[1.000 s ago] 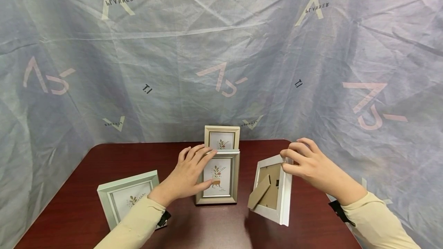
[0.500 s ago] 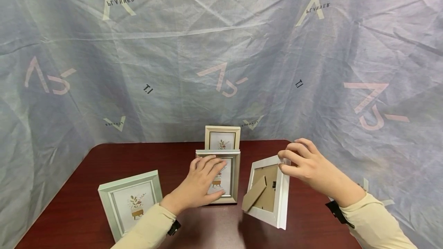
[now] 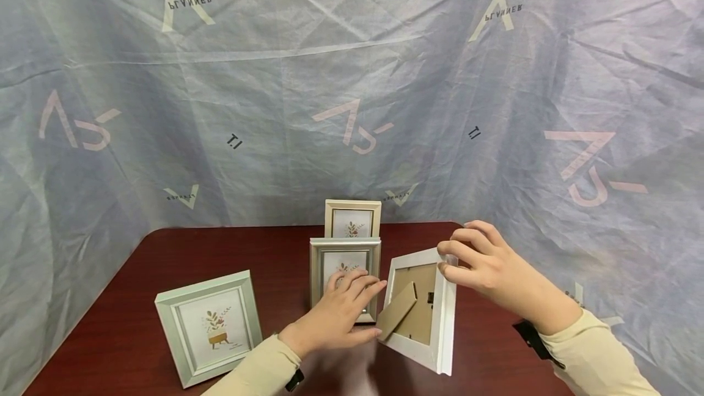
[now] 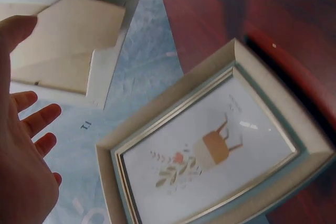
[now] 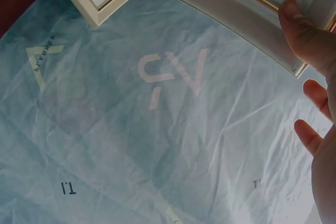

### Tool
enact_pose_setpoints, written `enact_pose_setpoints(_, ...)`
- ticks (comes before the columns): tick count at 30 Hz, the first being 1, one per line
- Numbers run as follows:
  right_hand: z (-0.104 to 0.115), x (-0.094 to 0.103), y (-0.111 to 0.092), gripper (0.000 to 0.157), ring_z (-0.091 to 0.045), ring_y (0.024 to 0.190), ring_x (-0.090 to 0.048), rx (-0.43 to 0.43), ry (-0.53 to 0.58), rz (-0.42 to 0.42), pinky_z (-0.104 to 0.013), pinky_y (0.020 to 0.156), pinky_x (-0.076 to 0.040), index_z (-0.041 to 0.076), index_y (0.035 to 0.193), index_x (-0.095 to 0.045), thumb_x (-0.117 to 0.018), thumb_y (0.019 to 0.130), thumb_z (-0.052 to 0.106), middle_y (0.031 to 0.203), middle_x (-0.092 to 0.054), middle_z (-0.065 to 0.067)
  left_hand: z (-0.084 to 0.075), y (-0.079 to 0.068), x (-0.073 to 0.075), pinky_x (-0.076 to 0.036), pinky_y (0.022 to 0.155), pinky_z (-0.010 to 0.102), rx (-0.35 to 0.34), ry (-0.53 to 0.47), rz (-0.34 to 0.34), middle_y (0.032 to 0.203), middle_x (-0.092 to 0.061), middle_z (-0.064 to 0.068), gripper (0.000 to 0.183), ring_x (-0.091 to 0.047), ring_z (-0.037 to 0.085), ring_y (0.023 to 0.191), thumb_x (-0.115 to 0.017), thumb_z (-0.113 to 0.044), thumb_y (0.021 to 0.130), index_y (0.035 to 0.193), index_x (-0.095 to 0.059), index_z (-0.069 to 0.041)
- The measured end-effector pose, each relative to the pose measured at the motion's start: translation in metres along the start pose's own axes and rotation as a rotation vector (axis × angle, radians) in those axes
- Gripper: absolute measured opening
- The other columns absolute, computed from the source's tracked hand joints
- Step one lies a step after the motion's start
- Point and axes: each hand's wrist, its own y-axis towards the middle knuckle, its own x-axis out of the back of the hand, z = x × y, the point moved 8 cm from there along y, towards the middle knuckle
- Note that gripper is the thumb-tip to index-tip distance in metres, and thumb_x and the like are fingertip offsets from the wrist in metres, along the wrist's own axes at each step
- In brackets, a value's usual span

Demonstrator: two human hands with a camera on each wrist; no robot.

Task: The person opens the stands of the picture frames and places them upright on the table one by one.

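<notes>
My right hand (image 3: 489,264) pinches a white picture frame (image 3: 447,329) by its upper corner; the thumb lies on the front side in the right wrist view. The frame is tilted, its brown backing turned toward me. A cardboard easel leg (image 3: 398,311) sticks out from that backing. My left hand (image 3: 337,319) has its fingers extended, and its thumb tip is right at the lower end of the leg. In the left wrist view the left thumb overlaps the backing. Behind the left hand stands a silver picture frame (image 3: 315,261), partly hidden by it.
A cream picture frame (image 3: 352,205) stands behind the silver one, its lower part hidden. At the left, a pale green picture frame (image 3: 184,341) stands angled on the dark red table (image 3: 132,289). A grey printed cloth (image 3: 286,78) hangs behind the table.
My left hand has moved right and down, from the silver frame's upper left edge to the easel leg. The white frame has shifted slightly left and lower in my right hand.
</notes>
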Motion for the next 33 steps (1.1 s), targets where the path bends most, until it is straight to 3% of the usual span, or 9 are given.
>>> enact_pose_setpoints(8,0.006,0.004,0.009,0.032,-0.03,0.085,-0.055,0.018,-0.013,-0.02,-0.047,0.082,-0.041,0.011,0.081,-0.058,-0.039,0.104,-0.001,0.097,-0.063,-0.008,-0.009,-0.001,-0.011,-0.029,0.103,0.05,0.017,-0.048,0.086,0.142,-0.047,0.001,0.074,-0.035,0.024,0.136,-0.059,-0.058,0.092,0.15,-0.04,-0.016)
enact_pose_setpoints(18,0.009,0.007,0.015,0.03,-0.031,0.083,-0.055,0.033,-0.02,-0.062,-0.047,0.08,-0.041,0.01,0.08,-0.058,-0.041,0.103,-0.001,0.097,-0.064,-0.009,-0.012,0.001,-0.013,-0.03,0.101,0.05,0.012,-0.026,0.059,0.133,-0.052,-0.004,0.056,-0.037,0.021,0.133,-0.061,-0.055,0.091,0.132,-0.054,-0.017)
enact_pose_setpoints(33,0.01,0.006,0.012,0.031,-0.031,0.084,-0.055,0.03,-0.009,-0.051,-0.046,0.081,-0.042,0.01,0.08,-0.059,-0.041,0.102,-0.002,0.097,-0.064,-0.009,-0.012,0.001,-0.013,-0.031,0.101,0.048,0.004,-0.013,0.084,0.132,-0.053,-0.002,0.053,-0.038,0.02,0.132,-0.06,-0.051,0.092,0.13,-0.054,-0.014)
